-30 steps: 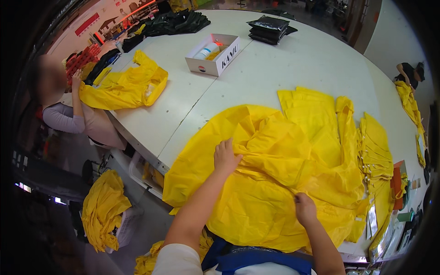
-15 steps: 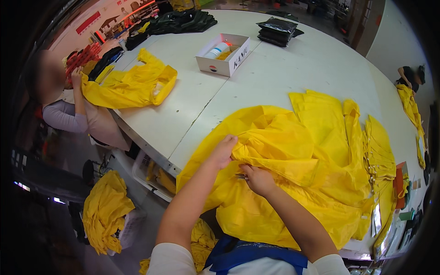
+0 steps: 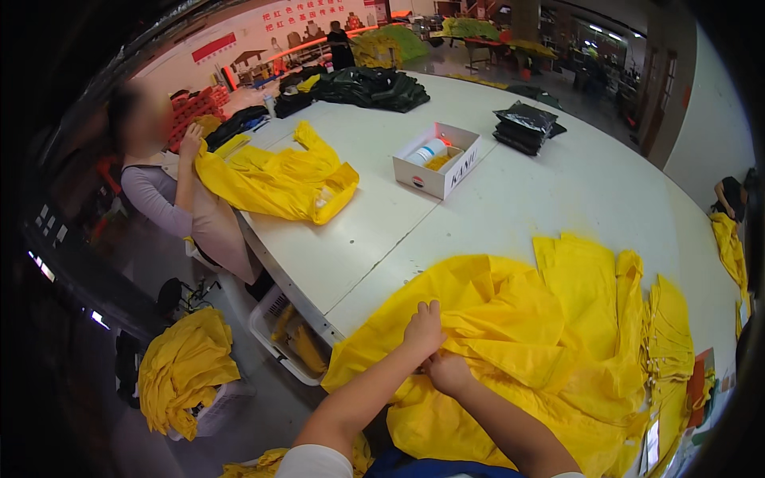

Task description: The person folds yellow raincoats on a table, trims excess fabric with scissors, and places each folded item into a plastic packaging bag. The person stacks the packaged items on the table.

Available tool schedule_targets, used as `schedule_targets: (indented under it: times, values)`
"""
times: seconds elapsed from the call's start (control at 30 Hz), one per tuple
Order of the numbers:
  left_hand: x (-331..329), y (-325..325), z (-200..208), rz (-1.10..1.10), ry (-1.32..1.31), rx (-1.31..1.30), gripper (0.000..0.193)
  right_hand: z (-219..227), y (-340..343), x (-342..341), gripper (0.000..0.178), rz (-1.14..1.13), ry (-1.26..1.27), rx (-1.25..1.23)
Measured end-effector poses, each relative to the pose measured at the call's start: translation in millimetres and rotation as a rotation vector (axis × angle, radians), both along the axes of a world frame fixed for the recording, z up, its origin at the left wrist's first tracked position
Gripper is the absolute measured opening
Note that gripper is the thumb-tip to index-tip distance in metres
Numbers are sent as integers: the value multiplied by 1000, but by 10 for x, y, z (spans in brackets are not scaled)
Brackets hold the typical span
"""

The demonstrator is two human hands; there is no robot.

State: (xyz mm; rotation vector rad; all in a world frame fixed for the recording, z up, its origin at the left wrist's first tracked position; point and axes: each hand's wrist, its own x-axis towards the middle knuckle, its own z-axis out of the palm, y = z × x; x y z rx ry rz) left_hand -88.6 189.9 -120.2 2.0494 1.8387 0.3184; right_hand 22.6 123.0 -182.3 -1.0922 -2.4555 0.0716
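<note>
A large yellow garment [image 3: 510,319] of thin, crinkled fabric lies spread and bunched over the near edge of the white table [image 3: 470,215]. My left hand [image 3: 423,328] is closed on a pinch of it at its left part, fingertips pointing up. Just below and to the right, my right hand [image 3: 449,373] is curled closed against the fabric, almost touching the left. Small metal thread snips showed in its fingers half a second ago; now the hand itself hides them.
Stacked yellow pieces [image 3: 668,327] lie to the right. Farther back are an open white box [image 3: 422,177] with a bottle and black packages [image 3: 524,127]. At left, a person handles another yellow garment [image 3: 279,179]; below stands a heaped basket [image 3: 215,410].
The view has tilted up, so the table and my hands sit lower in the picture. My hands have come closer together, and the snips have gone out of sight.
</note>
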Motion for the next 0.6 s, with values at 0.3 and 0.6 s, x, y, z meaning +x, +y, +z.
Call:
schedule_targets:
  times: [0.3,0.6]
  values:
    - [9,-298,12,-7,223,-36,26,221,-236,174,10,185,-93,-163]
    - [-97,-251,-174,18,174,-145,20,408,-398,204,7,227,-42,-108]
